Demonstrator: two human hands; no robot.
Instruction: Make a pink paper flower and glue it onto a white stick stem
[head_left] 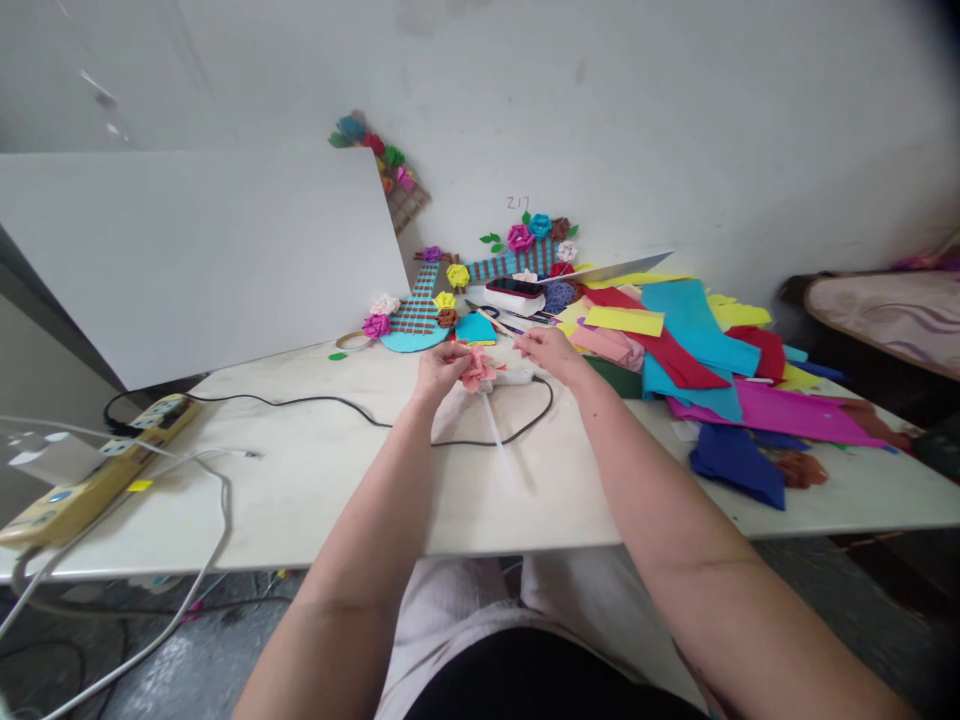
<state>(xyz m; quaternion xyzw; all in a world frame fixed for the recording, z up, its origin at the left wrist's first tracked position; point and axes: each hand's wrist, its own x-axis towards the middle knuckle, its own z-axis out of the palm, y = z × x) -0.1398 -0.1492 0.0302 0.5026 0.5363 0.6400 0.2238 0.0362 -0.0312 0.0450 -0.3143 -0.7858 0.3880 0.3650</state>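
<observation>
At the centre of the frame we see the left hand (442, 368) with thumb and fingers pinching the edge of a pink paper flower (478, 370), which sits just above the white table (330, 500). To its right, the right hand (551, 352) is held up, apart from the flower, with its fingertips drawn together; we cannot tell whether they pinch anything small.

Just below and between the hands we find a white glue gun (514, 378), with a pale glue stick (493, 425) sticking out toward the bottom of the frame. A black cord (360, 408) loops around beneath it and runs left to a yellowish power strip (146, 455) at the lower left, where a white charger (56, 458) is plugged in.

Beyond the left hand, left of the upper centre, we see a blue guitar-shaped piece (416, 328) with brown strips and paper flowers about it, and a green leaf (337, 356) near its lower left. Behind the hands, a dark phone (516, 287) lies on a white box (514, 300), with a blue yarn ball (559, 297) beside it. Across the right of the frame we have overlapping coloured paper sheets (697, 335), and at the upper left a large white board (202, 260) stands tilted.
</observation>
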